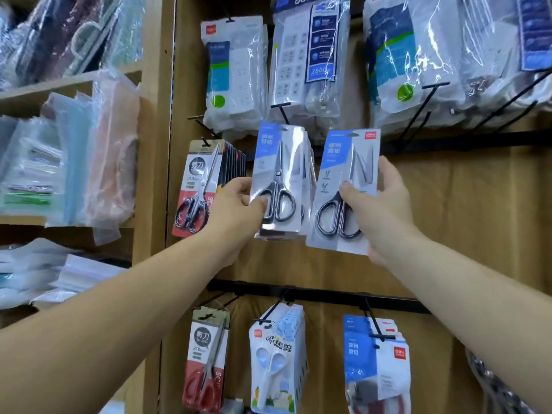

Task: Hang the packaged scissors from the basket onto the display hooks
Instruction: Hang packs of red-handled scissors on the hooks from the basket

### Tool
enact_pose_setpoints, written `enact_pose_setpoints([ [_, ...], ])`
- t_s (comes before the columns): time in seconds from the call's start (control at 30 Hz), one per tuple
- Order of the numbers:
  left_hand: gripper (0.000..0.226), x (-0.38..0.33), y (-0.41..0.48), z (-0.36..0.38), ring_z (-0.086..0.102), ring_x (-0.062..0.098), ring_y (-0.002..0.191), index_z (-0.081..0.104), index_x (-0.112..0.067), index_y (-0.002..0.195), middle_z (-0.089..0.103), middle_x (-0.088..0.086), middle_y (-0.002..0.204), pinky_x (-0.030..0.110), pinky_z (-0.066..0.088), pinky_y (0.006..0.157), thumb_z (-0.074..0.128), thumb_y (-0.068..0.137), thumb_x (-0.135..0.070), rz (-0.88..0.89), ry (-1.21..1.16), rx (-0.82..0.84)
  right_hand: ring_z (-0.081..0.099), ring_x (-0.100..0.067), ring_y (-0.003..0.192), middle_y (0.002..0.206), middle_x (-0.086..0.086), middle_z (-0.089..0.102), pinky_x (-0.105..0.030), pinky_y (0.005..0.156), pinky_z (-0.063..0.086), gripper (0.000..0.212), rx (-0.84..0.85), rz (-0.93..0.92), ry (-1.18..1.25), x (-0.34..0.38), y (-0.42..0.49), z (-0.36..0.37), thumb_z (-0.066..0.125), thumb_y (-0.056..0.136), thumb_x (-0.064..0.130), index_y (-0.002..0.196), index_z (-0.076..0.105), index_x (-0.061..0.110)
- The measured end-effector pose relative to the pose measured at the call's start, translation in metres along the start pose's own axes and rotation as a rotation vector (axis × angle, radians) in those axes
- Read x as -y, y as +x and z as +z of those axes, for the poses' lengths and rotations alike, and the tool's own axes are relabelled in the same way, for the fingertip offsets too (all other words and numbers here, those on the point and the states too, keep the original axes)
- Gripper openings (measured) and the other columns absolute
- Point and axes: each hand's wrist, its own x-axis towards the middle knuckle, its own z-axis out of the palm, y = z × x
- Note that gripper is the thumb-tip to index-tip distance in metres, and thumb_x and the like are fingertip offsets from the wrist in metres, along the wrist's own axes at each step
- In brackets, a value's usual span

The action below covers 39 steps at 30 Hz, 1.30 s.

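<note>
My right hand (379, 204) grips a packaged pair of black-handled scissors (343, 189) with a blue-and-white card, held upright and slightly tilted in front of the board, free of any hook. My left hand (236, 204) pinches the lower left of a stack of the same scissor packs (279, 180) that hangs on a black display hook (282, 113). The two packs sit side by side, nearly touching. The basket is out of view.
Left of the stack hang red-and-black scissor packs (200, 186). Bagged power strips (307, 61) hang above. A lower black rail (313, 294) carries more scissor packs (206, 360). Wooden shelves with plastic pouches (68, 162) fill the left side.
</note>
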Motion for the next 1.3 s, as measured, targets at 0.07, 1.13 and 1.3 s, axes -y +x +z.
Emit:
enact_pose_setpoints([
  [0.07,0.019,0.000,0.009,0.006,0.077,0.012,0.081,0.060,-0.026,0.120,0.077,-0.001,0.092,0.024,0.063,0.065,0.062,0.105,-0.013,0.002,-0.046,-0.001,0.076,-0.005,0.095,0.110,0.015,0.076,-0.027,0.075,0.065,0.051,0.014,-0.004,-0.023,-0.001,-0.003,0.001,0.070,0.100,0.007,0.111,0.055,0.054],
  [1.13,0.054,0.046,0.022,-0.004,0.055,0.004,0.106,0.053,-0.037,0.149,0.052,-0.004,0.121,0.016,0.042,0.087,0.068,0.098,-0.045,0.310,0.431,0.074,0.069,-0.020,0.118,0.136,0.006,0.068,-0.043,0.103,0.058,0.086,0.054,-0.046,-0.347,-0.039,0.057,0.091,0.082,0.076,0.032,0.155,0.050,0.028],
  [1.3,0.073,0.057,0.029,0.000,0.050,0.016,0.123,0.046,-0.039,0.155,0.043,-0.002,0.132,0.032,0.044,0.109,0.075,0.089,-0.053,0.272,0.469,0.124,0.064,-0.013,0.123,0.144,0.009,0.063,-0.035,0.106,0.055,0.075,0.026,-0.091,-0.341,-0.041,0.054,0.090,0.081,0.090,0.018,0.156,0.049,0.029],
])
